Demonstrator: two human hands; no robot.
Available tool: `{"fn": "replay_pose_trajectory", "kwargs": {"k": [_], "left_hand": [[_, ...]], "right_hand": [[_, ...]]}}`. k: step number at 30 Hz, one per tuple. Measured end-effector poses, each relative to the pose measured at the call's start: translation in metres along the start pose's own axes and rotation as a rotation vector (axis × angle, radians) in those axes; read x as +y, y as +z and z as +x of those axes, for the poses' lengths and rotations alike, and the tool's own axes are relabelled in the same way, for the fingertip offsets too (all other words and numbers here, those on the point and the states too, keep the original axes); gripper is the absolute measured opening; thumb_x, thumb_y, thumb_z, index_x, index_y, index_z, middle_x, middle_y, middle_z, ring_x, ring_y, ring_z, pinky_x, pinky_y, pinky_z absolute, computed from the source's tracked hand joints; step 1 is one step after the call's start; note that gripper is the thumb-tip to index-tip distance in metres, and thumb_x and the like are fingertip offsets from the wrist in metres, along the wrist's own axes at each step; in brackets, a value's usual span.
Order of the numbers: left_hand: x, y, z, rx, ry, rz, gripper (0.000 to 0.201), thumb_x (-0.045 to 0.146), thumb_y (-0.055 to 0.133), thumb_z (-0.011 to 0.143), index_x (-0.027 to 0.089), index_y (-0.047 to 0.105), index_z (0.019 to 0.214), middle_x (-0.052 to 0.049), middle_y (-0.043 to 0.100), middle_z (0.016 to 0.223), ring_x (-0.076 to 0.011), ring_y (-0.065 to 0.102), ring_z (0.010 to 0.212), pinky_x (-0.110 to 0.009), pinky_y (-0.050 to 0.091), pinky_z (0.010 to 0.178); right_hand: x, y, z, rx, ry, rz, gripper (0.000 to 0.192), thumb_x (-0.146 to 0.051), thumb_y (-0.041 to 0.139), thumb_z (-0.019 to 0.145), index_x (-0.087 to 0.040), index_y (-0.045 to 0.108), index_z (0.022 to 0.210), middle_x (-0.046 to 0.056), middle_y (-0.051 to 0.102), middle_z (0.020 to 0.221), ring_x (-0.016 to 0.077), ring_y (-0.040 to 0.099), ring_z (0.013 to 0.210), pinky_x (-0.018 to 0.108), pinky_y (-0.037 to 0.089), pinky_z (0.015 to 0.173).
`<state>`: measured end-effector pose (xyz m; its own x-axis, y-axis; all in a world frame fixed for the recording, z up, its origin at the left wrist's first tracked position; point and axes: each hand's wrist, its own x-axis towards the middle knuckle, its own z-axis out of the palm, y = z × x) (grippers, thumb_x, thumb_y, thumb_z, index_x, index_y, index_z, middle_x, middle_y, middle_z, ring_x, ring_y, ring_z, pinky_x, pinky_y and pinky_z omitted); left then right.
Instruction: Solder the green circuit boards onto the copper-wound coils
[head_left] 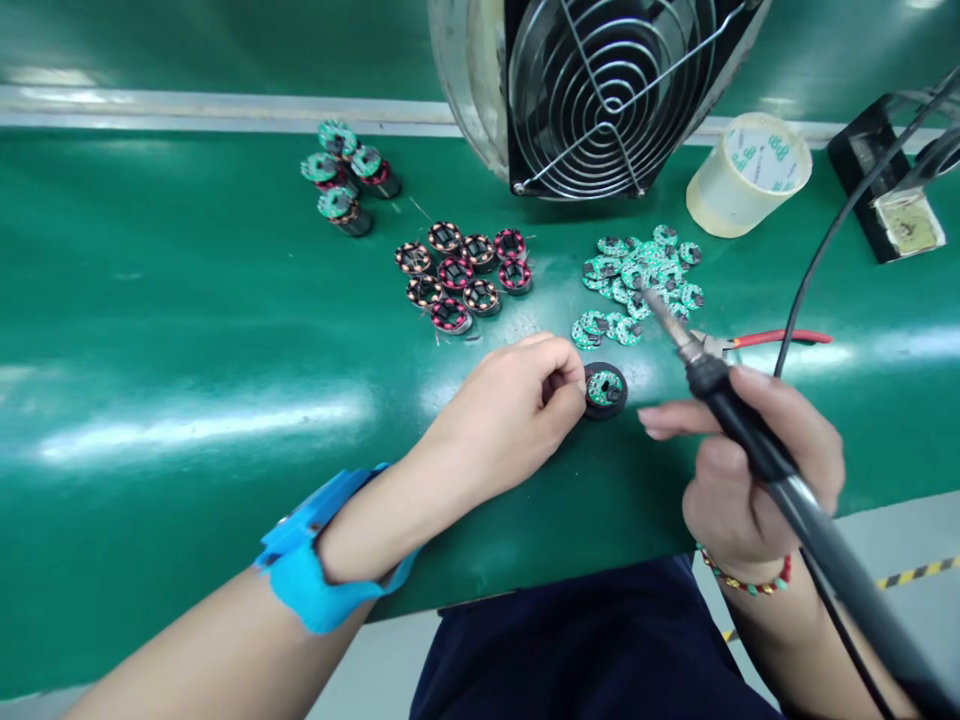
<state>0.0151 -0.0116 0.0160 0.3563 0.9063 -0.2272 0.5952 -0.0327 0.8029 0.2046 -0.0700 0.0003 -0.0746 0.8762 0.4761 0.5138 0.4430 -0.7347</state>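
Observation:
My right hand (757,470) grips a soldering iron (757,435) by its black handle, index finger stretched out beneath it. The iron's tip points up and left, over the loose green boards. My left hand (517,405) rests on the table with thumb and index finger pinched at the left edge of a small round circuit board (604,386). That board sits in a black ring (624,398) on the table. Whatever lies between the pinched fingertips is hidden.
Several wound coil cores (455,272) stand left of a heap of green boards (645,270). Assembled motor parts (341,180) stand farther left. A fan (611,100), a tape roll (739,185), a soldering iron stand (877,170) and red-handled cutters (780,338) are at the back and right.

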Motion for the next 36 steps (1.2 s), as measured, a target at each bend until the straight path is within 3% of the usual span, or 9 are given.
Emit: {"fn": "replay_pose_trajectory", "kwargs": {"k": [3, 8, 13, 15, 18, 21, 28, 33, 36], "left_hand": [[0.0, 0.001, 0.0, 0.001, 0.011, -0.002, 0.016, 0.013, 0.047, 0.082, 0.018, 0.054, 0.068, 0.002, 0.054, 0.07, -0.0123, 0.048, 0.063, -0.027, 0.035, 0.06], [-0.002, 0.001, 0.001, 0.006, 0.029, -0.006, 0.016, 0.013, 0.048, 0.083, 0.018, 0.053, 0.069, 0.002, 0.054, 0.071, -0.013, 0.05, 0.066, -0.028, 0.036, 0.062], [-0.009, -0.002, 0.002, -0.023, 0.107, -0.096, 0.012, 0.012, 0.049, 0.084, 0.018, 0.054, 0.074, 0.002, 0.054, 0.075, -0.0124, 0.05, 0.067, -0.027, 0.04, 0.062], [-0.012, -0.002, 0.001, -0.062, 0.179, -0.087, 0.01, 0.013, 0.052, 0.083, 0.017, 0.057, 0.09, 0.0, 0.056, 0.088, -0.0139, 0.053, 0.076, -0.028, 0.045, 0.069], [-0.014, 0.002, 0.001, -0.118, 0.286, 0.029, 0.031, 0.013, 0.058, 0.082, 0.015, 0.057, 0.113, -0.006, 0.055, 0.106, -0.0196, 0.053, 0.098, -0.034, 0.046, 0.085], [-0.013, 0.008, 0.003, -0.104, 0.301, 0.112, 0.025, 0.014, 0.056, 0.086, 0.014, 0.06, 0.11, -0.007, 0.055, 0.104, -0.0219, 0.052, 0.1, -0.036, 0.045, 0.086], [-0.019, 0.001, 0.013, -0.076, 0.307, 0.001, 0.005, 0.018, 0.056, 0.083, 0.017, 0.053, 0.08, 0.001, 0.052, 0.078, -0.0144, 0.048, 0.071, -0.028, 0.039, 0.065], [-0.022, -0.006, 0.012, -0.042, 0.338, -0.151, 0.012, 0.026, 0.065, 0.085, 0.017, 0.067, 0.093, -0.001, 0.056, 0.086, -0.0144, 0.053, 0.08, -0.028, 0.044, 0.073], [-0.019, -0.004, 0.01, -0.122, 0.17, -0.401, 0.024, 0.026, 0.067, 0.083, 0.018, 0.07, 0.105, -0.001, 0.061, 0.086, -0.013, 0.056, 0.075, -0.026, 0.046, 0.068]], "right_hand": [[0.0, 0.01, 0.008, -0.058, -0.005, -0.06, 0.043, -0.014, 0.053, 0.096, -0.029, 0.05, 0.136, 0.003, 0.076, 0.101, 0.0225, 0.073, 0.092, 0.042, 0.061, 0.081], [0.007, 0.022, 0.012, -0.269, -0.038, -0.214, 0.051, -0.02, 0.061, 0.092, -0.025, 0.043, 0.139, 0.009, 0.07, 0.115, 0.0283, 0.067, 0.105, 0.048, 0.057, 0.087], [0.007, 0.023, 0.011, -0.239, -0.023, -0.204, 0.05, -0.016, 0.059, 0.092, -0.028, 0.044, 0.138, 0.007, 0.071, 0.115, 0.0261, 0.068, 0.102, 0.046, 0.057, 0.087], [0.005, 0.021, 0.011, -0.204, -0.012, -0.159, 0.052, -0.015, 0.06, 0.091, -0.029, 0.043, 0.138, 0.006, 0.071, 0.116, 0.0248, 0.068, 0.105, 0.045, 0.056, 0.091], [0.005, 0.017, 0.01, -0.17, -0.019, -0.103, 0.052, -0.014, 0.062, 0.09, -0.029, 0.045, 0.137, 0.004, 0.071, 0.113, 0.0231, 0.068, 0.107, 0.044, 0.056, 0.095], [0.006, 0.015, 0.009, -0.164, -0.014, -0.057, 0.051, -0.012, 0.061, 0.09, -0.028, 0.045, 0.136, 0.005, 0.07, 0.117, 0.0219, 0.068, 0.108, 0.042, 0.056, 0.097], [0.007, 0.017, 0.004, -0.141, 0.136, 0.087, 0.046, -0.012, 0.062, 0.091, -0.029, 0.047, 0.131, 0.004, 0.066, 0.118, 0.02, 0.069, 0.108, 0.038, 0.06, 0.093], [0.007, 0.014, 0.005, -0.084, 0.064, 0.024, 0.049, -0.01, 0.064, 0.088, -0.029, 0.049, 0.131, 0.005, 0.067, 0.117, 0.0208, 0.069, 0.105, 0.037, 0.061, 0.087], [0.007, 0.012, 0.006, -0.07, -0.049, -0.018, 0.052, -0.008, 0.065, 0.087, -0.027, 0.05, 0.132, 0.005, 0.068, 0.116, 0.0201, 0.068, 0.106, 0.036, 0.061, 0.089]]}}
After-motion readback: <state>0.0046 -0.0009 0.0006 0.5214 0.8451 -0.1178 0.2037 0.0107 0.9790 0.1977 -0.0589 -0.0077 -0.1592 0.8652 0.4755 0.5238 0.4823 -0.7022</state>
